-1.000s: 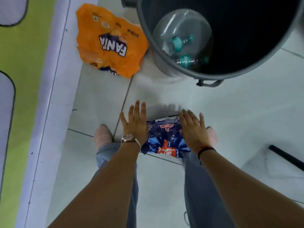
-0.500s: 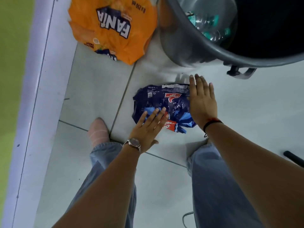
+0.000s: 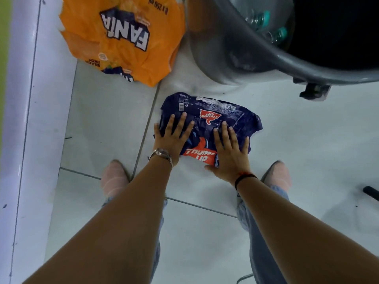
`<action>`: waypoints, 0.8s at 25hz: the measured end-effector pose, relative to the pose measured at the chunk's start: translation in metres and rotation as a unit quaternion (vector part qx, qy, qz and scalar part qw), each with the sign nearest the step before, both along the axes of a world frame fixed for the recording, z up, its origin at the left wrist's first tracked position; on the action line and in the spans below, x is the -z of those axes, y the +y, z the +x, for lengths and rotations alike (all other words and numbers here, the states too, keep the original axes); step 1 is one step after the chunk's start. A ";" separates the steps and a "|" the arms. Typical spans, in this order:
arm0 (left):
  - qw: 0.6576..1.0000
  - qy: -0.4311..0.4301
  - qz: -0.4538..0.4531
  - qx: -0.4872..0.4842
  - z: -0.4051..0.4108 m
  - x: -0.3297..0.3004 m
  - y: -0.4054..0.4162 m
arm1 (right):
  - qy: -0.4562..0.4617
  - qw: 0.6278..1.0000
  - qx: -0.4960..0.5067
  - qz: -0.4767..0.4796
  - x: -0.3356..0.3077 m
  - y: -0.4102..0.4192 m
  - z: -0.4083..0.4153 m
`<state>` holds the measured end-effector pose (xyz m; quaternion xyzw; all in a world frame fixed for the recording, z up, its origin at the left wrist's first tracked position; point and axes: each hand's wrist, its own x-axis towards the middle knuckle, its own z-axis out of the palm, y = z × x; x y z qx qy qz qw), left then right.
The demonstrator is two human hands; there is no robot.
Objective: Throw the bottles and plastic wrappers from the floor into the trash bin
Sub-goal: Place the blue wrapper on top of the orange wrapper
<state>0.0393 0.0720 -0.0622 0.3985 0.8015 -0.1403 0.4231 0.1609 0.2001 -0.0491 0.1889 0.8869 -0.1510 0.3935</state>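
A crumpled dark blue plastic wrapper with a red logo lies flat on the white floor tiles between my feet and the bin. My left hand rests palm down on its left part, fingers spread. My right hand lies palm down on its near right part, thumb at the wrapper's near edge. Neither hand has lifted it. An orange plastic wrapper lies on the floor at the upper left. The grey trash bin stands at the upper right, with clear bottles with teal caps inside it.
A white raised strip runs along the left, with a green surface beyond it. A dark rod pokes in at the right edge. The bin's handle clip hangs toward the floor. My feet stand just behind the blue wrapper.
Both hands have come down onto the blue wrapper; earlier they hovered at its sides. The view has dropped closer to the floor, so the bin and orange wrapper shifted up.
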 end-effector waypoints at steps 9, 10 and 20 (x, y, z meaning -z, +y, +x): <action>0.969 0.117 0.182 0.119 -0.034 -0.041 -0.049 | 0.167 0.983 0.017 0.072 -0.050 -0.039 -0.026; 0.960 0.143 0.205 0.123 -0.045 -0.048 -0.060 | 0.158 0.985 0.024 0.062 -0.060 -0.051 -0.033; 0.930 0.289 0.209 0.085 -0.240 -0.087 -0.085 | 0.258 0.962 -0.010 0.087 -0.072 -0.077 -0.242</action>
